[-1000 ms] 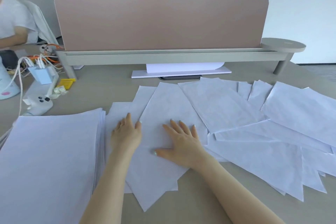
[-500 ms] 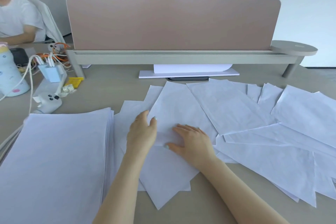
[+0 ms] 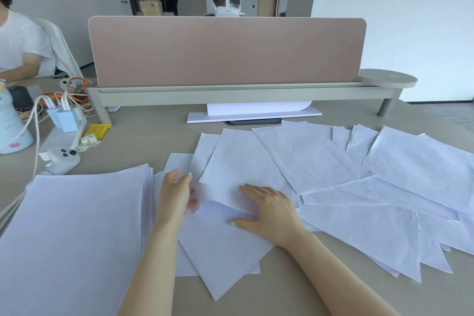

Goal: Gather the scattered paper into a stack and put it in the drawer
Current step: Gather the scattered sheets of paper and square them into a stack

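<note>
Now my left hand (image 3: 175,192) pinches the top sheet's (image 3: 241,174) lifted corner while my flat right hand (image 3: 269,209) pins it; I should ease that pressure, then slide it onto the paper stack (image 3: 77,226) alongside, edges squared.

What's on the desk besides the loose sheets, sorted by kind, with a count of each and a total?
Paper stacks: 1
Hands on the paper: 2, left hand and right hand
White controllers: 1
Pink divider screens: 1
Total: 5
</note>
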Available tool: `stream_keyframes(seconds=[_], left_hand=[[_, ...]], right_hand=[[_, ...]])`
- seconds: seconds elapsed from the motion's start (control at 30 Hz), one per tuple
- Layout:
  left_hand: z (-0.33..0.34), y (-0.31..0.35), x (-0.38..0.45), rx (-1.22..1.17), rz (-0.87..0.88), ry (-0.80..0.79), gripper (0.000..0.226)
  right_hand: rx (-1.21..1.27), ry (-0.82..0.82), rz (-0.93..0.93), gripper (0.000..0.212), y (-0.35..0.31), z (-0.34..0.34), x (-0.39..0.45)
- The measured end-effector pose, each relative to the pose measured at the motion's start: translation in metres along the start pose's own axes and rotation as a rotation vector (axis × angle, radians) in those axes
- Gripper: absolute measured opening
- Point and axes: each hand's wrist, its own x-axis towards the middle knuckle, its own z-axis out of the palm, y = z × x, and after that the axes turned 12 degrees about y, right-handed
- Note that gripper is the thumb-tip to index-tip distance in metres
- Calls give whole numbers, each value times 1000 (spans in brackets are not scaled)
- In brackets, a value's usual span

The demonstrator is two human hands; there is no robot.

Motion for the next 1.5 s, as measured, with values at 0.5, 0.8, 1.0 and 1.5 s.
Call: stream_keyframes(seconds=[0.5, 0.8, 1.0, 1.5], left_hand=[[9, 7, -10, 127, 216, -12, 39], [-4, 2, 2, 332, 120, -14, 68], [17, 12, 2, 300, 159, -265, 63], [-5, 12, 30, 337, -22, -266, 45]], right_hand=[[110, 220, 62, 43, 11, -8, -2], [120, -142, -61, 31, 14, -37, -45], [278, -152, 6, 83, 13, -38, -52], [33, -166, -59, 67, 11, -17, -55]])
